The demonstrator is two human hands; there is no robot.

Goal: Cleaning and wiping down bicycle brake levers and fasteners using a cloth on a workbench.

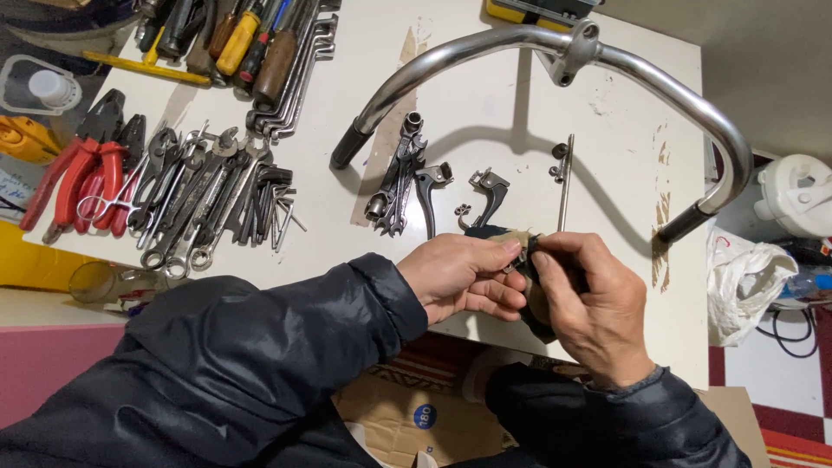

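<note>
- Along the left edge of the white work table (485,95) lie red-handled pliers (82,173), and just to their right a spread of open-ended and ring spanners (186,195) and a fan of hex keys (276,204).
- At the far left corner, a row of screwdrivers (247,39) with wooden, yellow and black handles lies close-packed.
- Mid-table, a chrome bicycle handlebar (520,43) with its stem clamp arches over a small heap of spanners and sockets (397,178), two brake levers (433,186) and a thin steel rod (565,186), all lying loose and apart from the hands.
- At the near edge, the left hand (464,277) pinches a small metal part (518,257), thumb above and curled fingers below; what sort of part it is, I cannot tell, since the fingers hide most of it.
- Touching it from the right, the right hand (594,303) is clenched around a dark, grimy rag (529,299), with the thumb and forefinger pressing the cloth against the part.
- Judging by the grip, the step in hand looks like wiping or working the small part clean. The next move calls for a firm pinch from the left while the rag hand rubs or twists, held over the table so the part cannot drop to the floor.
- Off the right edge, a white plastic bag (745,286) sits on the floor.
</note>
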